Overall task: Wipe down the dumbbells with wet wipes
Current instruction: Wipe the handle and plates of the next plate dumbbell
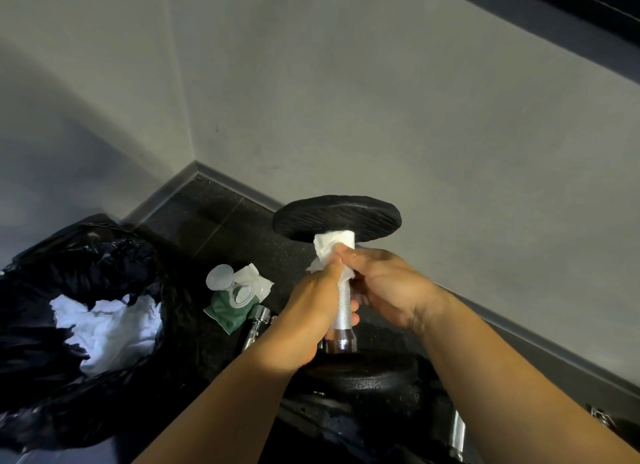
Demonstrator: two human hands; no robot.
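Note:
A dumbbell [343, 302] stands on end on the dark floor, its knurled chrome handle upright between a black top plate [337, 217] and a black bottom plate [363, 373]. My left hand [308, 311] grips the handle from the left. A white wet wipe [332, 247] is wrapped round the top of the handle just under the upper plate. My right hand [384, 287] pinches the wipe there with thumb and fingers curled round it.
A green wet-wipe pack [235, 297] with its clear lid open lies on the floor to the left. A black bin bag [86, 290] holding used white wipes sits further left. Another chrome bar [258, 325] lies by the pack; more weights [457, 432] lie at the bottom right. Grey walls meet behind.

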